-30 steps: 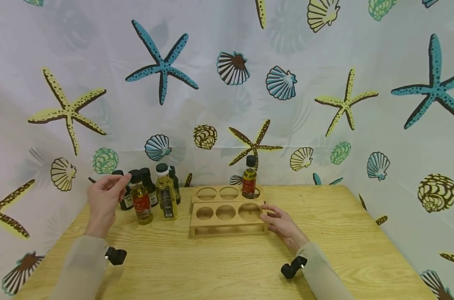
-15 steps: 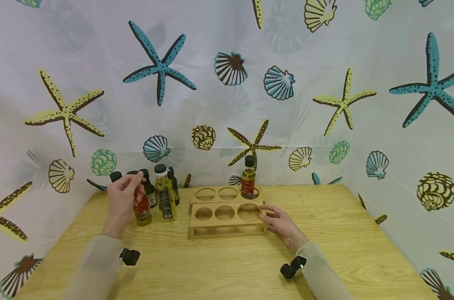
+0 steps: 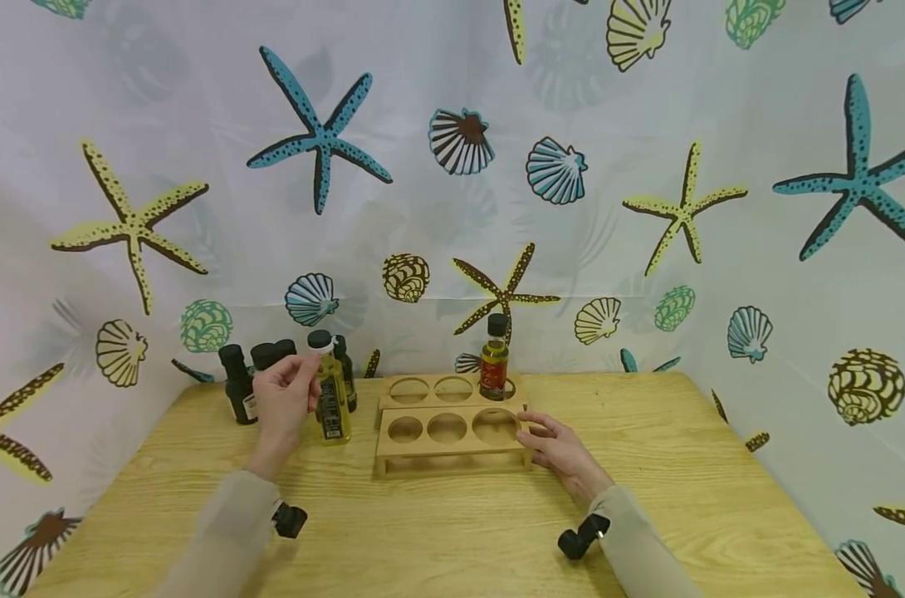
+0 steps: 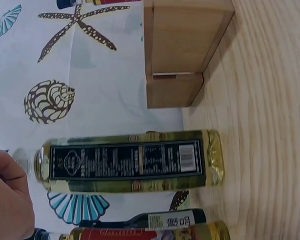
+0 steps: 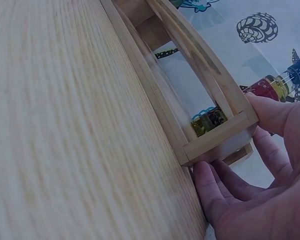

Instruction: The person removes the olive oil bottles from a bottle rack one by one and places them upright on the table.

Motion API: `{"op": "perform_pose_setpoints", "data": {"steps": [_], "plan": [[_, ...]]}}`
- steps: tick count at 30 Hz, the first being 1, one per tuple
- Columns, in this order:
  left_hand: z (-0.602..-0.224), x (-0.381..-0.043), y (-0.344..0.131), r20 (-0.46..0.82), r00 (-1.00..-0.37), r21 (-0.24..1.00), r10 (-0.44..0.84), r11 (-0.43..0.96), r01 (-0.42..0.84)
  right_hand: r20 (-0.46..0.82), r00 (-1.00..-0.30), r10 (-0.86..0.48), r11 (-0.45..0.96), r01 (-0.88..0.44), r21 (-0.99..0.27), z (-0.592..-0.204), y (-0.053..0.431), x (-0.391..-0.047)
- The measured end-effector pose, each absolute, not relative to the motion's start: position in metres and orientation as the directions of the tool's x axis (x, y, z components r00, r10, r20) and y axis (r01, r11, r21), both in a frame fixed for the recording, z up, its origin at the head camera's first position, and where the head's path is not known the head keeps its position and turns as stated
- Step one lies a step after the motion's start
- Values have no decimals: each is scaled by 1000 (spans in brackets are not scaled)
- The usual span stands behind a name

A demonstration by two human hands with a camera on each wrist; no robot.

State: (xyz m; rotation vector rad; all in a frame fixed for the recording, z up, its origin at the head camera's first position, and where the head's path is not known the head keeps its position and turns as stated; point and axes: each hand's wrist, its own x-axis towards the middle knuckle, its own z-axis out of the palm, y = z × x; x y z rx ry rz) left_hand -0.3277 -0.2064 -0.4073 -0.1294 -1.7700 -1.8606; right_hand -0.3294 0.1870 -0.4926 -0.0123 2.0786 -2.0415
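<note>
A clear bottle of yellow oil [image 3: 333, 399] with a dark label stands upright on the table; its black cap shows above my left hand [image 3: 282, 399]. That hand has its fingers loosely bent beside the bottle's neck, and no grip on it can be seen. In the left wrist view the oil bottle [image 4: 125, 161] lies across the picture with my fingers by its neck. My right hand [image 3: 565, 453] holds the right end of a two-tier wooden rack [image 3: 452, 447], thumb above and fingers below in the right wrist view. A red-labelled oil bottle [image 3: 494, 365] sits in the rack's back right hole.
Dark bottles [image 3: 237, 386] stand to the left, partly behind my left hand. Another dark bottle [image 3: 345, 378] is behind the oil bottle. A second red-labelled bottle [image 4: 115, 234] shows at the bottom of the left wrist view. A patterned curtain [image 3: 452, 208] hangs behind the table.
My left hand has moved right, from beside the leftmost bottles, past the red-labelled bottle, to the clear oil bottle. The right hand stays at the rack's end.
</note>
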Motion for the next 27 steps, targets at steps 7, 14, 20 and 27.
{"op": "perform_pose_setpoints", "data": {"steps": [7, 14, 20, 27], "plan": [[-392, -312, -185, 428, -856, 894, -291, -6, 449, -162, -974, -157, 31, 159, -987, -493, 187, -329], [-390, -316, -174, 440, -862, 893, -251, 23, 449, -160, -975, -156, 28, 158, -987, -493, 188, -329], [-401, -332, -171, 420, -879, 902, -227, -6, 432, -160, -974, -161, 29, 158, -987, -494, 188, -330], [-403, -337, -164, 386, -903, 918, -190, -14, 395, -150, -974, -167, 41, 146, -988, -495, 189, -331]]}}
